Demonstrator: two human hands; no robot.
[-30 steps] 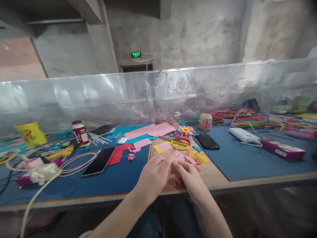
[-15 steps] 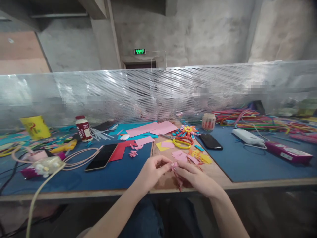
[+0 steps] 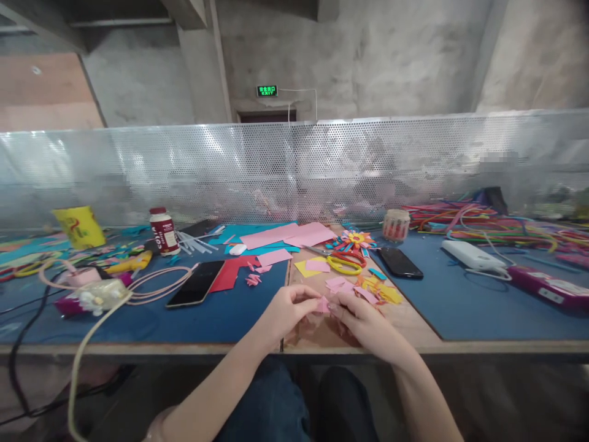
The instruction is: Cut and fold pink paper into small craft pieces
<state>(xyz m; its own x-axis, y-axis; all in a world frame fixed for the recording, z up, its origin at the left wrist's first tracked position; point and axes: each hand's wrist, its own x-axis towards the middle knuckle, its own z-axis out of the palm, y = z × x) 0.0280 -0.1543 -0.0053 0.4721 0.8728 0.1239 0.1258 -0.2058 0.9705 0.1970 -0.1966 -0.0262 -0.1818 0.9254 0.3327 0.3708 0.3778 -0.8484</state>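
Observation:
Between my two hands, above the bare wooden strip of the table, is a small piece of pink paper [image 3: 323,305]. My left hand [image 3: 294,310] pinches its left side between thumb and fingertips. The fingers of my right hand [image 3: 356,316] are closed on its right side. Fingers partly cover the paper, so its exact folds cannot be made out. Just beyond my right hand lie pink paper pieces [image 3: 339,285] and yellow paper pieces [image 3: 391,294]. Small folded pink pieces [image 3: 253,280] rest on the blue mat beyond my left hand.
Scissors with yellow and red handles [image 3: 345,264] lie ahead, near a colourful paper flower [image 3: 356,239]. Phones flank the strip, one left [image 3: 197,283], one right [image 3: 400,263]. A bottle [image 3: 164,232], cables [image 3: 76,368] and a power strip [image 3: 547,285] sit farther out. A perforated metal screen [image 3: 207,172] stands behind.
The pink paper shows a flatter, larger face between my fingers than before. My right hand's fingers have curled in more. The whole view has shifted slightly.

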